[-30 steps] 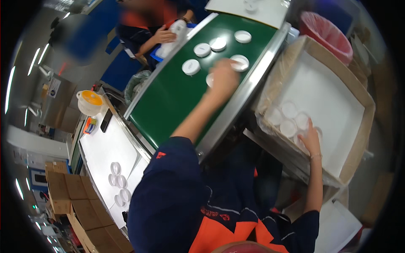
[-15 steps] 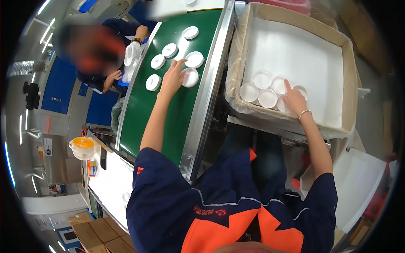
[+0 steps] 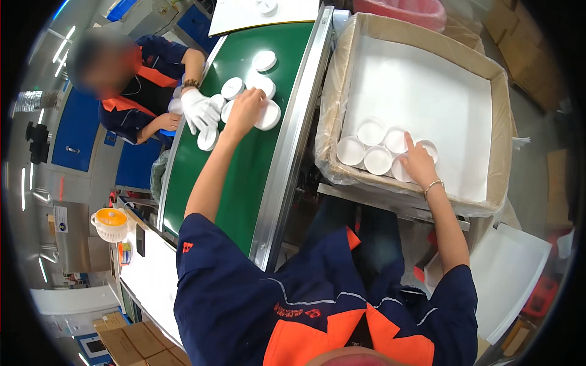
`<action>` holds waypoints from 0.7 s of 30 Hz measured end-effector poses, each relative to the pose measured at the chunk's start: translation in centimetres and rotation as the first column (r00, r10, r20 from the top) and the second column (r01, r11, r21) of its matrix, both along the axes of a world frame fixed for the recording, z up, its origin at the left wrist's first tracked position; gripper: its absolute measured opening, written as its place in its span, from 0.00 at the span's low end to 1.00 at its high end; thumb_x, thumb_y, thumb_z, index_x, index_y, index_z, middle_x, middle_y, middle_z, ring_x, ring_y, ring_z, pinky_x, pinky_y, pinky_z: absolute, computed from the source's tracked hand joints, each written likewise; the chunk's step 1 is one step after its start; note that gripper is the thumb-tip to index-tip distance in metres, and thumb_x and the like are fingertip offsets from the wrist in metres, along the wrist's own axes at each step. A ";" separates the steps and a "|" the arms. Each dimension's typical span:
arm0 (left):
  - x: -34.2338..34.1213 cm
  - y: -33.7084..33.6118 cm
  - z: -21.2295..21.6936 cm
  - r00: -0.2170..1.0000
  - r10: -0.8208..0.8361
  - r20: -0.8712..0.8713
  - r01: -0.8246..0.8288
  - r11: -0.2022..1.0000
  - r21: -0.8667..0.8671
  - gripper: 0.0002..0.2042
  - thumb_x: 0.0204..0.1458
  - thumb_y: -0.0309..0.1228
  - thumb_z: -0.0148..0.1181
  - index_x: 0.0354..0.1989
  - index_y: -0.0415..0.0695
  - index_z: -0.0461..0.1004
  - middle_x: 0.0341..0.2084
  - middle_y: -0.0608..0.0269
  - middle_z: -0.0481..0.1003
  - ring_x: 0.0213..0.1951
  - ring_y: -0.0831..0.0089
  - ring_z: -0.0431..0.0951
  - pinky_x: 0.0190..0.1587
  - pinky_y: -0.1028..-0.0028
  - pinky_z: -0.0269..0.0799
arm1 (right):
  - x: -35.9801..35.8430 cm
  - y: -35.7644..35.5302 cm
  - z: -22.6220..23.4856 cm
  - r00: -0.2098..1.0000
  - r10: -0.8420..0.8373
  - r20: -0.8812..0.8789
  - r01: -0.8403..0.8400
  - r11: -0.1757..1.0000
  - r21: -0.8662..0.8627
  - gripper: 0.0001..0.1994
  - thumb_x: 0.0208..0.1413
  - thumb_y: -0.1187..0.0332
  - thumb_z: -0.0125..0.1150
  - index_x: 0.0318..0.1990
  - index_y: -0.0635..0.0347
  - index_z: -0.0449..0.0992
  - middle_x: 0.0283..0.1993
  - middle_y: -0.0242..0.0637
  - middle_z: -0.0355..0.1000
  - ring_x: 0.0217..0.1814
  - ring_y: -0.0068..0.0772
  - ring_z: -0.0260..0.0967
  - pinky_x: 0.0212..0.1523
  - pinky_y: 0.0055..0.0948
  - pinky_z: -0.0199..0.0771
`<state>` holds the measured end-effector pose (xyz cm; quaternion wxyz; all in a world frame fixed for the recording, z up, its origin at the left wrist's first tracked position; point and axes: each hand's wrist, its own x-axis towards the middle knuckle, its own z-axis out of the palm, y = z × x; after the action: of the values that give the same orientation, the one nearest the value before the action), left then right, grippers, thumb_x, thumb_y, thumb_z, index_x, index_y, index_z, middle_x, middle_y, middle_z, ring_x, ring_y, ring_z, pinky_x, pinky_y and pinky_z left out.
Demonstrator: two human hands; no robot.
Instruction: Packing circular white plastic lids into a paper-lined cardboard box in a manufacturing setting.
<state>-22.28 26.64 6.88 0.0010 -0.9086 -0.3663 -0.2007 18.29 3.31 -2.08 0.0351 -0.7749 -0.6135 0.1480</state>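
My left hand (image 3: 244, 111) reaches over the green conveyor belt (image 3: 244, 177) and rests on a round white lid (image 3: 269, 116), fingers spread among several more white lids (image 3: 264, 60). My right hand (image 3: 419, 163) lies inside the lined cardboard box (image 3: 488, 128), fingertips pressing on a white lid (image 3: 403, 171) in a cluster of several white lids (image 3: 370, 130) at the box's near corner. Whether either hand grips its lid is unclear.
Across the belt a person in a white glove (image 3: 198, 111) handles lids. A pink bin (image 3: 409, 8) stands beyond the box. A white tray (image 3: 514, 277) sits at lower right, a yellow-topped container (image 3: 110, 224) and brown cartons (image 3: 131, 343) at lower left.
The view has swung, shifting belt and box lower in frame. My left hand stayed on the lids on the belt; my right hand stayed on the cluster in the box.
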 end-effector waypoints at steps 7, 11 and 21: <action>0.7 8.7 -3.1 0.956 0.289 -0.045 -0.292 0.951 -0.102 0.18 0.47 0.29 0.58 0.45 0.37 0.63 0.31 0.43 0.75 0.36 0.46 0.75 0.38 0.55 0.69 | -0.3 0.3 0.2 0.999 0.034 0.012 -0.034 0.999 0.034 0.39 0.47 0.64 0.62 0.66 0.52 0.47 0.44 0.49 0.65 0.45 0.49 0.67 0.40 0.53 0.68; 0.7 10.3 -3.0 0.932 0.358 -0.050 -0.358 0.896 -0.261 0.26 0.45 0.30 0.56 0.54 0.36 0.58 0.32 0.36 0.75 0.38 0.43 0.75 0.43 0.56 0.70 | -0.8 0.1 0.6 1.000 0.015 0.002 -0.015 1.000 -0.027 0.42 0.46 0.63 0.63 0.67 0.53 0.46 0.45 0.49 0.65 0.46 0.49 0.67 0.42 0.52 0.68; -0.2 7.8 -0.7 0.995 0.101 -0.019 -0.103 0.959 -0.263 0.10 0.49 0.25 0.51 0.41 0.41 0.67 0.30 0.41 0.75 0.35 0.45 0.75 0.40 0.56 0.68 | -1.2 0.3 0.9 1.000 0.012 -0.005 -0.012 1.000 -0.028 0.41 0.47 0.60 0.62 0.67 0.54 0.48 0.47 0.50 0.64 0.47 0.49 0.67 0.43 0.51 0.68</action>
<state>-22.50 34.48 6.20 -0.1084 -0.8810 -0.4361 -0.1476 17.11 3.58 -1.18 0.0250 -0.7713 -0.6159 0.1588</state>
